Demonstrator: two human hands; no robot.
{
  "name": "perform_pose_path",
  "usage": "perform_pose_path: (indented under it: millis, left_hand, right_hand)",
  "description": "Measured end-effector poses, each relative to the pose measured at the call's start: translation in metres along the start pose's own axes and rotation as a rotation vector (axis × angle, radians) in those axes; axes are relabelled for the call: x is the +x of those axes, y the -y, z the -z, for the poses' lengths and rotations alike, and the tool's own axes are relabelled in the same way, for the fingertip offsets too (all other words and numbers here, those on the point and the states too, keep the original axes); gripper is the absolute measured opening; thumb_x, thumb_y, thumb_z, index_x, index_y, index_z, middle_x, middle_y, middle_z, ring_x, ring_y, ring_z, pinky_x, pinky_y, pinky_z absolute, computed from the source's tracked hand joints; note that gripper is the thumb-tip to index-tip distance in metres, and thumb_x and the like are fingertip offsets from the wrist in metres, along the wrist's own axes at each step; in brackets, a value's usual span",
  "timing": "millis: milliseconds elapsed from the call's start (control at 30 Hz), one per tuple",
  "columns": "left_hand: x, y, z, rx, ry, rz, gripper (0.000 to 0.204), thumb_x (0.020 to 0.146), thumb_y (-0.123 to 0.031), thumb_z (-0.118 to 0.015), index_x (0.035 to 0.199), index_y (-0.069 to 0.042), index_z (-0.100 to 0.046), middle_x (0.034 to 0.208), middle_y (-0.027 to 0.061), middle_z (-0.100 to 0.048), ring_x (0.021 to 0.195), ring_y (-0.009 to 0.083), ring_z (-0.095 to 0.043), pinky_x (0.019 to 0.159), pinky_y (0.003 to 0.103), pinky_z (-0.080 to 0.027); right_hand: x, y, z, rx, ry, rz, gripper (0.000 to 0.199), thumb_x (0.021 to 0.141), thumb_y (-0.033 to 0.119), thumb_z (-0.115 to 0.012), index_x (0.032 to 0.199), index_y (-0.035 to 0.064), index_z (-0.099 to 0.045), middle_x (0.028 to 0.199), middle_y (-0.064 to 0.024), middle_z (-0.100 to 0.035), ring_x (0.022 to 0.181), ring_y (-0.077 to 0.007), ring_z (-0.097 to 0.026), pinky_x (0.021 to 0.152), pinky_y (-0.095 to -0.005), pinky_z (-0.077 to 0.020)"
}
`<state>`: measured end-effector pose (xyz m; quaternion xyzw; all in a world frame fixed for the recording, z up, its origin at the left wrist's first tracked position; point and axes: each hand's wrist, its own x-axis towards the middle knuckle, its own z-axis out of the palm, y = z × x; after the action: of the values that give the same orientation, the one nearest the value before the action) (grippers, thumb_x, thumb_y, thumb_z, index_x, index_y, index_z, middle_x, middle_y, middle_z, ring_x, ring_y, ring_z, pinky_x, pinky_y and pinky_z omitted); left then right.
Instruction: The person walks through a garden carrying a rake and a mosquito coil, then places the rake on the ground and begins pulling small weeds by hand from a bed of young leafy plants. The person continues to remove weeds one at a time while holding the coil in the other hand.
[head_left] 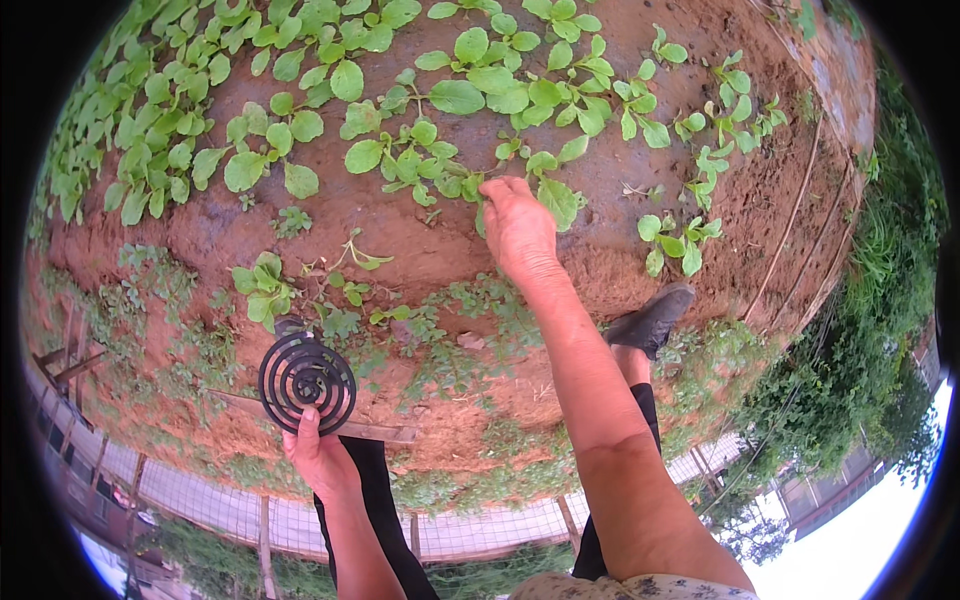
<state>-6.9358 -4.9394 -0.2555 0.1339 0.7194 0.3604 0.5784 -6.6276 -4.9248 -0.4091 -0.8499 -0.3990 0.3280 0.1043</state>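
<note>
Leafy seedling (560, 203), upper centre: likely light, soft, easily torn; best taken low by stem. My right hand (518, 228) at it (pinch hidden, can't tell); left hand (325, 465) pinches black coil (308, 389), lower left.

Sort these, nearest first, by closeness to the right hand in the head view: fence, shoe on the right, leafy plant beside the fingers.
1. Leafy plant: just right of the right hand.
2. Shoe: below and to the hand's right.
3. Fence: farthest, across the bottom.
</note>
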Motion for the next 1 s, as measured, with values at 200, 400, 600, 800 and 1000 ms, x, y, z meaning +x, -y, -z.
perform_pose_path:
  millis: [200, 400, 600, 800, 1000]
  left_hand:
    - [-0.001, -0.003, 0.003, 0.012, -0.003, 0.004, 0.026, 0.084, -0.007, -0.067, 0.108, -0.003, -0.061, 0.106, 0.0074, -0.065, 0.099, 0.0163, -0.062, 0.091, 0.032, -0.048]
    - [0.0, -0.001, 0.001, -0.01, 0.02, 0.026, 0.026, 0.084, -0.006, -0.068, 0.109, -0.002, -0.06, 0.106, 0.0078, -0.066, 0.097, 0.017, -0.064, 0.09, 0.032, -0.05]
    - [-0.002, -0.002, 0.002, -0.024, 0.019, 0.008, 0.027, 0.083, -0.005, -0.068, 0.11, -0.003, -0.061, 0.108, 0.0074, -0.066, 0.098, 0.0165, -0.064, 0.091, 0.031, -0.049]
    - [-0.005, -0.006, -0.005, -0.013, 0.025, 0.027, 0.029, 0.083, -0.004, -0.068, 0.111, -0.003, -0.061, 0.107, 0.0063, -0.066, 0.095, 0.0145, -0.064, 0.091, 0.03, -0.048]
    - [-0.003, -0.006, 0.0, -0.018, 0.025, 0.024, 0.027, 0.083, -0.003, -0.067, 0.109, -0.002, -0.061, 0.107, 0.0061, -0.066, 0.097, 0.0143, -0.063, 0.092, 0.03, -0.048]
  right_hand:
    - [0.022, 0.001, 0.018, -0.07, -0.198, -0.017, 0.022, 0.079, 0.009, -0.061, 0.1, 0.0138, -0.064, 0.099, -0.0147, -0.062, 0.086, -0.034, -0.063, 0.077, -0.0448, -0.052]
    - [0.08, -0.016, 0.023, -0.486, -0.115, 0.209, 0.014, 0.079, 0.014, -0.059, 0.091, 0.015, -0.066, 0.088, -0.0102, -0.062, 0.083, -0.0289, -0.064, 0.072, -0.0434, -0.0503]
    - [0.083, -0.02, 0.022, -0.553, -0.02, 0.158, 0.011, 0.08, 0.015, -0.057, 0.087, 0.0152, -0.064, 0.085, -0.0075, -0.065, 0.085, -0.0275, -0.064, 0.073, -0.0433, -0.0474]
    - [0.081, -0.026, 0.02, -0.541, -0.058, 0.101, 0.009, 0.08, 0.017, -0.056, 0.086, 0.0133, -0.061, 0.084, -0.0079, -0.065, 0.086, -0.0274, -0.064, 0.077, -0.0439, -0.0436]
    - [0.076, -0.027, 0.017, -0.597, -0.074, 0.137, 0.009, 0.08, 0.018, -0.059, 0.086, 0.0119, -0.062, 0.084, -0.007, -0.065, 0.084, -0.0264, -0.065, 0.076, -0.0448, -0.0424]
